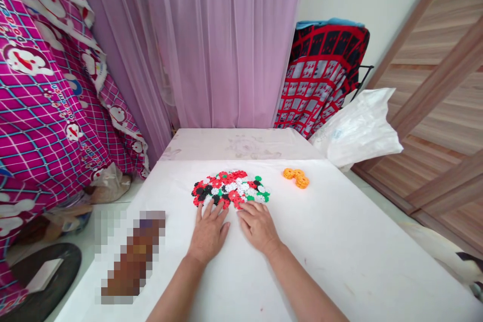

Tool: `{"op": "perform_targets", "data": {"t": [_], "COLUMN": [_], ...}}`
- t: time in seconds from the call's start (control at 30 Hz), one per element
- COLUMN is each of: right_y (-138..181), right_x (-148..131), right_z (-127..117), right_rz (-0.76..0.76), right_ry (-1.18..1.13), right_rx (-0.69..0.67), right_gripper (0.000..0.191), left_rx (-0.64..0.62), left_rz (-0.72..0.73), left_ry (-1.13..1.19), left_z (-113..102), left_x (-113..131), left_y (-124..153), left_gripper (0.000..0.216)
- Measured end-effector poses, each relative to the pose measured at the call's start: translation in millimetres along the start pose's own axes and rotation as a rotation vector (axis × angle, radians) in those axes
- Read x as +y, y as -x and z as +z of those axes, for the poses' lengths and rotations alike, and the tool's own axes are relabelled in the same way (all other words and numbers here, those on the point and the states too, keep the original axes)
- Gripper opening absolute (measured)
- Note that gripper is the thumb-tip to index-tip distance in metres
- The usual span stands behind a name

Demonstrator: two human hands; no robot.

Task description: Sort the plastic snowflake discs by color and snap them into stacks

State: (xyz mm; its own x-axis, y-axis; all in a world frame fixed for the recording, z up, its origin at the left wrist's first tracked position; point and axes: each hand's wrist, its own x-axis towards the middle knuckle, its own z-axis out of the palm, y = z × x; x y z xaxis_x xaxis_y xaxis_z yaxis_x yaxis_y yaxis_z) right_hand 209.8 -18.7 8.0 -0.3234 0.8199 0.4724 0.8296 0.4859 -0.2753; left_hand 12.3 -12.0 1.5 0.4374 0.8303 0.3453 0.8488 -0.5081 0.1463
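Observation:
A flat pile of small plastic discs (231,188) in red, white, black and green lies on the white table (339,241). My left hand (209,231) rests palm down just in front of the pile, fingers stretched toward its near edge. My right hand (258,225) lies beside it, also flat, its fingertips touching the discs at the pile's front right. Neither hand holds anything. A few orange discs (297,177) sit apart to the right of the pile.
A white plastic bag (358,131) lies at the table's far right corner. Pink curtain (226,45) hangs behind, a red patterned blanket (320,80) over a rack. A pink cartoon sheet (45,90) fills the left. A pixelated patch (132,256) sits near the table's left edge.

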Motion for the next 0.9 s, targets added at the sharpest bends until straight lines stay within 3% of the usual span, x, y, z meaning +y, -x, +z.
{"op": "perform_targets", "data": {"t": [0.17,0.4,0.53,0.7,0.9], "right_y": [5.1,9.6,-6.9,-28.3,-29.2], "right_x": [19.2,23.9,23.7,23.2,32.4], "right_z": [2.5,2.5,7.4,14.4,17.9], "right_rz": [0.24,0.276,0.255,0.342,0.378], "right_ry": [0.115,0.118,0.121,0.138,0.088], "right_rx": [0.094,0.131,0.159,0.112,0.173], "right_gripper": [0.027,0.022,0.02,0.017,0.017], "left_rx": [0.04,0.162,0.147,0.124,0.109], "left_rz": [-0.09,-0.412,-0.401,-0.416,-0.431], "left_ry": [0.074,0.137,0.116,0.087,0.095], "left_z": [7.3,9.6,6.8,4.6,2.7], "left_x": [-5.8,-23.1,-23.8,-21.2,-21.8], "left_y": [0.5,8.6,11.1,9.4,7.9], "left_gripper": [0.043,0.042,0.044,0.044,0.044]}}
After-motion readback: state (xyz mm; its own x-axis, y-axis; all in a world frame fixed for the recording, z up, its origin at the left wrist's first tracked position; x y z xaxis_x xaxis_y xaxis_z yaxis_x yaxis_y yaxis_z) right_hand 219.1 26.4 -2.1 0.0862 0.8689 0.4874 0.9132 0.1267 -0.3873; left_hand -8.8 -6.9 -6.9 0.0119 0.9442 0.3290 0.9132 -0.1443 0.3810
